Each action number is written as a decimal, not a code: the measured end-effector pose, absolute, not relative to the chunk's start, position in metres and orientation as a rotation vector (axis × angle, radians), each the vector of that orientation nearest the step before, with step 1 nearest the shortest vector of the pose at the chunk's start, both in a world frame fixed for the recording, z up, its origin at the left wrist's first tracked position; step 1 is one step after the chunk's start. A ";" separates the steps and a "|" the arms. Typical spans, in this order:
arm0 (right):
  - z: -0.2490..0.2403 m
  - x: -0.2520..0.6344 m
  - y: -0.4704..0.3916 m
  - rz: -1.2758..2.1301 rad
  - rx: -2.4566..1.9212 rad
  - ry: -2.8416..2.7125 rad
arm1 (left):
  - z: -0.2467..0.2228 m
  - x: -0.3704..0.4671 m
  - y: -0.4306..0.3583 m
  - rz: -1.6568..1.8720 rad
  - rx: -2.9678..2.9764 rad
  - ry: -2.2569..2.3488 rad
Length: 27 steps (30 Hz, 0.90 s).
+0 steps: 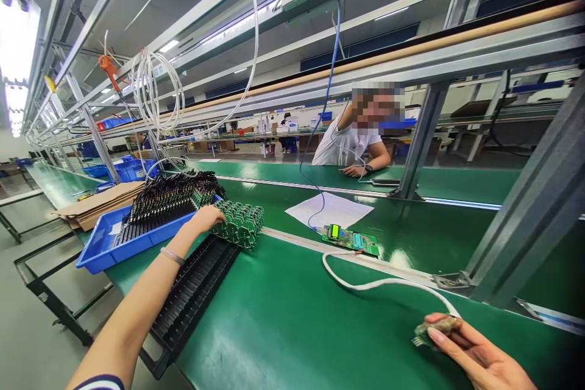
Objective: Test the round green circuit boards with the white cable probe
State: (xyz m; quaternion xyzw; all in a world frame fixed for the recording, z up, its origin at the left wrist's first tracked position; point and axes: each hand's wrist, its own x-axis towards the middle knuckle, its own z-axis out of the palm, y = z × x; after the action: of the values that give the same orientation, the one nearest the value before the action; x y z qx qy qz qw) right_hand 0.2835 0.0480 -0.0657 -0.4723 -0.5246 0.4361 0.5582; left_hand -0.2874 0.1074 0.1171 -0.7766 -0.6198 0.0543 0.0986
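Observation:
My left hand (209, 218) reaches to the near end of a group of small green round-edged circuit boards (240, 225), its fingers closed at the edge of one; the fingertips are partly hidden. These boards sit at the far end of a long black slotted tray (196, 283). In my right hand (484, 353) is a small pin connector board (432, 332), pinched between thumb and fingers, its metal pins pointing left. A white cable (384, 282) runs from it to a green tester board (351, 239) with a lit yellow-green display, lying farther back on the bench.
A blue bin (98, 250) holds many black cabled parts (171, 201), with flat cardboard (100, 201) behind it. A paper sheet (331, 210) lies behind the tester. A metal post (525, 195) rises at right. Across the bench sits another person (347, 140).

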 end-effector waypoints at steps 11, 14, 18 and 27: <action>-0.079 0.288 0.053 1.034 -1.101 -1.273 | 0.114 -0.283 0.107 0.120 -2.246 -1.869; -0.082 0.289 0.054 1.041 -1.102 -1.281 | 0.114 -0.284 0.104 0.083 -2.271 -1.859; -0.076 0.287 0.052 1.042 -1.127 -1.281 | 0.114 -0.283 0.100 -0.033 -2.305 -1.826; -0.038 0.270 0.037 1.070 -1.124 -1.222 | 0.119 -0.228 0.088 -0.622 -2.117 -1.653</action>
State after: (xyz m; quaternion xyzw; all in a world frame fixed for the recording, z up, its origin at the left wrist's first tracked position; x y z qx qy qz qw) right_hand 0.2699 0.0365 -0.0382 -0.4751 -0.5163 0.4523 0.5506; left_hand -0.2284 0.0884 0.1193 -0.7537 -0.5885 -0.2215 0.1911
